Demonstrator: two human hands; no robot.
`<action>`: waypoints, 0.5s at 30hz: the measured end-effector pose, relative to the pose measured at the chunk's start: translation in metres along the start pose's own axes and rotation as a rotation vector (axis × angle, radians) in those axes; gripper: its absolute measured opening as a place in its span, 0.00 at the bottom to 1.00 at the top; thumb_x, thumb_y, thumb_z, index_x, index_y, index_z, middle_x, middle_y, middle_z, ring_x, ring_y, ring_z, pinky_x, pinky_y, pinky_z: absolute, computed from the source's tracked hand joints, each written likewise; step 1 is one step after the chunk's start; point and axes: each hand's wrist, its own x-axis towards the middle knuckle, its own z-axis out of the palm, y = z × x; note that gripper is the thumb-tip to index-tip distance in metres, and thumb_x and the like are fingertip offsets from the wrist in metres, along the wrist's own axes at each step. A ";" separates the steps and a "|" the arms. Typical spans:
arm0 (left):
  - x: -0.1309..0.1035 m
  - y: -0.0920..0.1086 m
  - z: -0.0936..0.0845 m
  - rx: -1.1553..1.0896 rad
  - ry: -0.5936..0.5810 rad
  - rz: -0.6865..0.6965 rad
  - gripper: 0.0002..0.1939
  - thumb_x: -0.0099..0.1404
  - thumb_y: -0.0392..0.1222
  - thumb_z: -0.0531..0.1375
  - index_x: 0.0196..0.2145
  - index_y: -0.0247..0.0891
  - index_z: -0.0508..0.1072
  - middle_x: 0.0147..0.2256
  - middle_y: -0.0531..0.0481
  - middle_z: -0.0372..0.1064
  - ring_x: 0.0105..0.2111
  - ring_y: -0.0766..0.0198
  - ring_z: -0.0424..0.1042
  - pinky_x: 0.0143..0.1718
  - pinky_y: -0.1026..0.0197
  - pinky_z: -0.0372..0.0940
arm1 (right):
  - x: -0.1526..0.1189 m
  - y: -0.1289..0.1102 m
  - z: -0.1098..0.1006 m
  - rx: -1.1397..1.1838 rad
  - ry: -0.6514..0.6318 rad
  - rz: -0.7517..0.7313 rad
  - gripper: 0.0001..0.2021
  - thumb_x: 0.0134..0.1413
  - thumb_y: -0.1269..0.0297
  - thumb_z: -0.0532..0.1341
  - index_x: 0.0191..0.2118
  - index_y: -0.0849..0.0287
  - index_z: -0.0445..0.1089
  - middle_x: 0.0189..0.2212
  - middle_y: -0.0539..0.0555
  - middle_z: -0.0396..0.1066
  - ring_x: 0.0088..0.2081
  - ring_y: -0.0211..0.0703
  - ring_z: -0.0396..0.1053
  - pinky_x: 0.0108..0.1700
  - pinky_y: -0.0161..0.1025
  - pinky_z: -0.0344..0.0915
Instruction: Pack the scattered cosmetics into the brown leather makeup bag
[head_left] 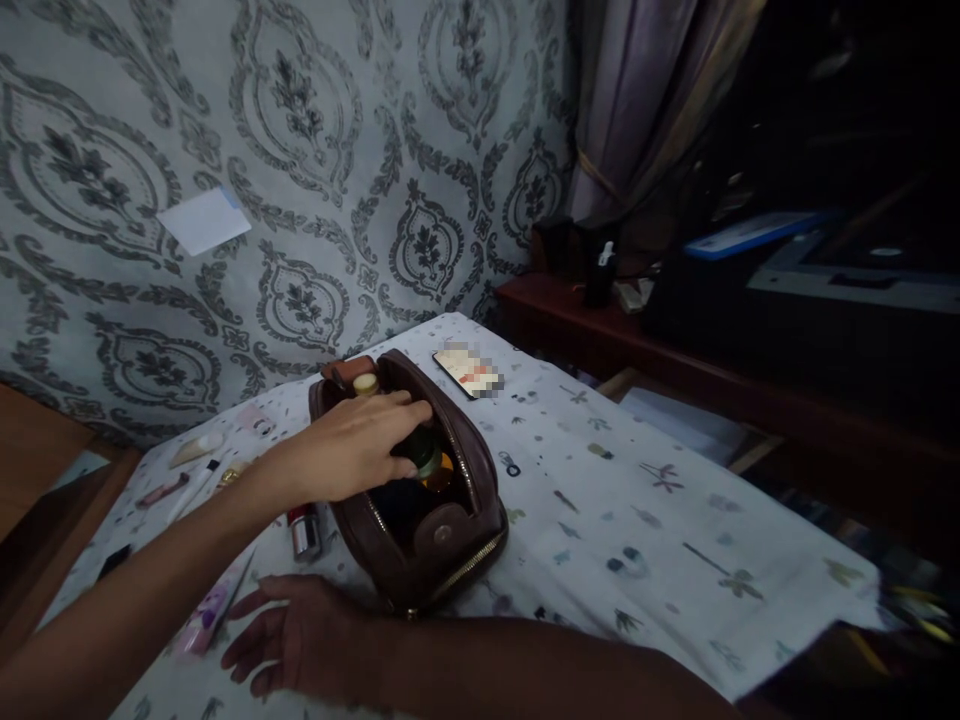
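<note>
A brown zip bag (480,480) lies unzipped on the patterned tabletop, with several containers inside. My left hand (360,440) reaches over its near side into the opening, thumb and fingers apart. Just beyond the fingertips is a dark, green-tinted jar (429,462), beside something amber (441,474); whether the fingers touch the jar cannot be made out. A pale round cap (365,384) shows at the bag's far end. Low in front of the bag, my right hand (300,635) is held with loosely bent, parted fingers and nothing in it. A red tube with a silver cap (304,532) rests between the hands.
Cosmetics, among them a pink-purple tube (214,605) and a pinkish tube (163,490), lie scattered to the left. A phone (469,372) lies behind the bag. Patterned wallpaper (322,180) rises behind the table; a dark red desk (585,325) stands right.
</note>
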 end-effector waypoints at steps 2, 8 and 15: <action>0.002 0.002 0.001 0.027 0.009 0.003 0.22 0.62 0.42 0.62 0.53 0.39 0.66 0.54 0.40 0.67 0.54 0.48 0.67 0.51 0.51 0.63 | 0.000 -0.001 0.001 -0.003 0.010 0.007 0.15 0.57 0.61 0.50 0.33 0.63 0.72 0.23 0.54 0.72 0.24 0.40 0.68 0.32 0.37 0.58; 0.007 0.005 0.007 0.092 0.010 0.027 0.18 0.63 0.45 0.62 0.49 0.38 0.68 0.48 0.42 0.72 0.48 0.48 0.72 0.43 0.54 0.66 | 0.002 0.000 -0.001 -0.003 -0.002 0.012 0.13 0.55 0.61 0.53 0.33 0.63 0.72 0.24 0.54 0.72 0.25 0.40 0.68 0.33 0.38 0.58; 0.012 0.006 0.014 0.187 0.054 0.039 0.17 0.62 0.46 0.63 0.46 0.36 0.69 0.48 0.40 0.72 0.46 0.47 0.73 0.41 0.53 0.66 | 0.001 0.000 -0.003 -0.005 -0.027 0.002 0.15 0.54 0.62 0.50 0.35 0.63 0.72 0.25 0.55 0.72 0.26 0.40 0.69 0.32 0.37 0.59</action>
